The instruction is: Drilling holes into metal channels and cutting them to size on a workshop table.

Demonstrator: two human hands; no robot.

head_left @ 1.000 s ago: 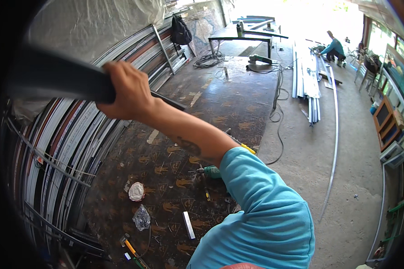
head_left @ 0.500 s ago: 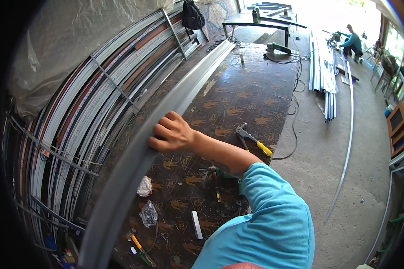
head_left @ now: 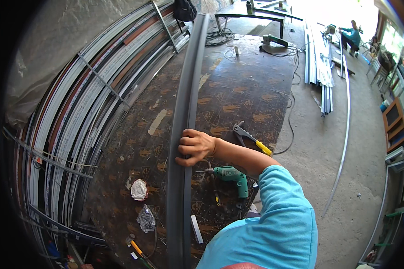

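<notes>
Since half a second ago, the long grey metal profile (head_left: 184, 134) has come down from a slant to lie lengthwise along the dark patterned bench (head_left: 251, 89), beside the rack of stacked profiles (head_left: 76, 112). One hand (head_left: 195, 145), on the blue-sleeved arm reaching in from the right, curls closed over the profile's edge near mid-length; which hand it is cannot be told. A green drill (head_left: 229, 175) and yellow-handled pliers (head_left: 251, 139) lie just beside it. Steadying the strip well likely means keeping the grip near the middle and pressing it flat.
</notes>
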